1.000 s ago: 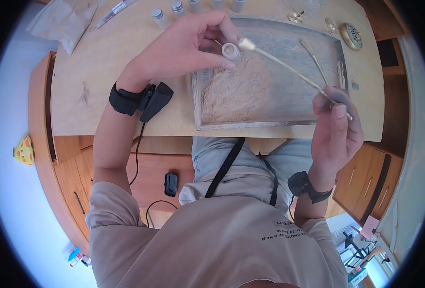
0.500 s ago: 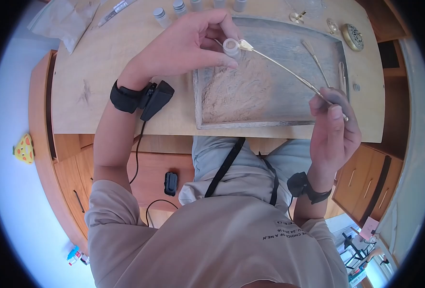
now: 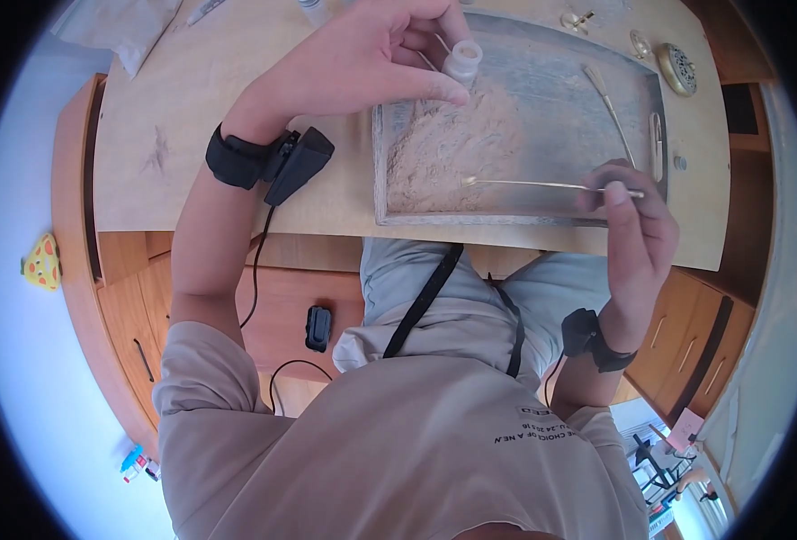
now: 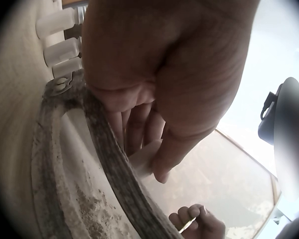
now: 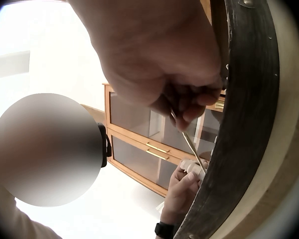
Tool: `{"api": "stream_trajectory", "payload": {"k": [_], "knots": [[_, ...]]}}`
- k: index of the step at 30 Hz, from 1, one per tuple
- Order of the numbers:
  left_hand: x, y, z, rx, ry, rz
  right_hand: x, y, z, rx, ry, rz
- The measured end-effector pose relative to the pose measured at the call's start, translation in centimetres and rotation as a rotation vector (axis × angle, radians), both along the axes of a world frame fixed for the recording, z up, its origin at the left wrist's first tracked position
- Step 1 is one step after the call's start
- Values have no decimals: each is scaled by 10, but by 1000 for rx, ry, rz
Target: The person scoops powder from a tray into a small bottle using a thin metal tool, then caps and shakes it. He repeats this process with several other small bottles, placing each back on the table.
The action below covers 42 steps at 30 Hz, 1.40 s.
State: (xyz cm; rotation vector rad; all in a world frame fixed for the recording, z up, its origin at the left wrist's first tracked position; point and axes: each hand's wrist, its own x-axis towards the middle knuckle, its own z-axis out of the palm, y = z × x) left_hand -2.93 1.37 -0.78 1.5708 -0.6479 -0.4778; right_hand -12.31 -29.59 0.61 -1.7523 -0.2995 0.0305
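My left hand (image 3: 362,67) grips a small frosted bottle (image 3: 463,61) between thumb and fingers, its uncapped mouth facing up. It is held over the far left part of a grey wooden tray (image 3: 470,219). In the left wrist view the bottle (image 4: 145,157) is partly covered by the thumb. My right hand (image 3: 637,220) pinches the handle of a thin brass spoon (image 3: 533,184) near its end. The spoon's small head is at the near side of the brownish powder (image 3: 452,148) spread in the tray's left half.
A brass brush-like tool (image 3: 607,103) and tweezers (image 3: 656,148) lie at the tray's right side. Beyond are a pierced round brass piece (image 3: 677,69) and a small brass stand (image 3: 577,22). Frosted bottles (image 4: 57,22) stand behind the tray; a plastic bag (image 3: 115,27) lies far left.
The spoon's head has left the bottle's mouth and swung down towards the near powder, the spoon now almost level. My left hand and bottle appear slightly farther up and right.
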Motion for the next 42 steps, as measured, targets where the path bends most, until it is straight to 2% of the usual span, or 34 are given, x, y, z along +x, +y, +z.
{"api": "stream_trajectory", "payload": {"k": [6, 9, 18, 21, 24, 33, 36, 42], "knots": [[-8, -3, -2, 81, -120, 73, -8, 32, 2, 57, 184, 116], [-8, -3, 0, 133, -212, 64, -7, 34, 3, 83, 238, 60], [-10, -2, 4, 234, -299, 27, 2, -2, -12, 415, 153, -45], [-10, -2, 5, 230, -316, 13, 4, -17, -17, 479, 79, -139], [-10, -2, 4, 225, -313, 4, 9, -23, -12, 497, -36, -148], [-11, -2, 4, 239, -301, -4, 11, -16, -7, 473, -70, -204], [-11, -3, 4, 234, -304, -4, 12, -13, -6, 457, -81, -170], [-11, -3, 4, 233, -319, -6, 10, -2, 6, 288, -128, -207]]}}
